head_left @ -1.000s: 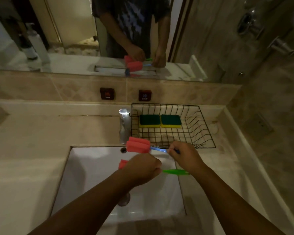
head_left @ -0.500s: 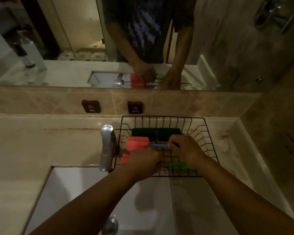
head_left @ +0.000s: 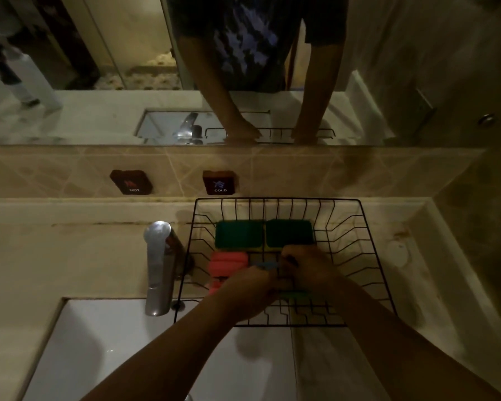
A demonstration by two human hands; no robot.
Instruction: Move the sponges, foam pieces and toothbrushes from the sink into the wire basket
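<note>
Both my hands are down inside the black wire basket (head_left: 370, 256) on the counter. My right hand (head_left: 310, 267) grips the blue toothbrush (head_left: 265, 265), whose pink foam piece (head_left: 229, 263) rests at the basket's left side. My left hand (head_left: 249, 296) is closed on the green toothbrush (head_left: 294, 294); its pink foam piece (head_left: 214, 286) peeks out beside my wrist. Two green-topped yellow sponges (head_left: 239, 233) (head_left: 289, 233) lie side by side at the back of the basket. The visible part of the white sink (head_left: 78, 351) holds no items.
A chrome faucet (head_left: 158, 264) stands just left of the basket, over the sink's back edge. HOT (head_left: 131, 182) and COLD (head_left: 219, 183) buttons sit on the tiled backsplash below a mirror. The counter's right side ends at a tiled wall.
Both hands moved forward from above the sink and lowered into the basket with the two toothbrushes. The foam pieces now lie at the basket's left side in front of the sponges.
</note>
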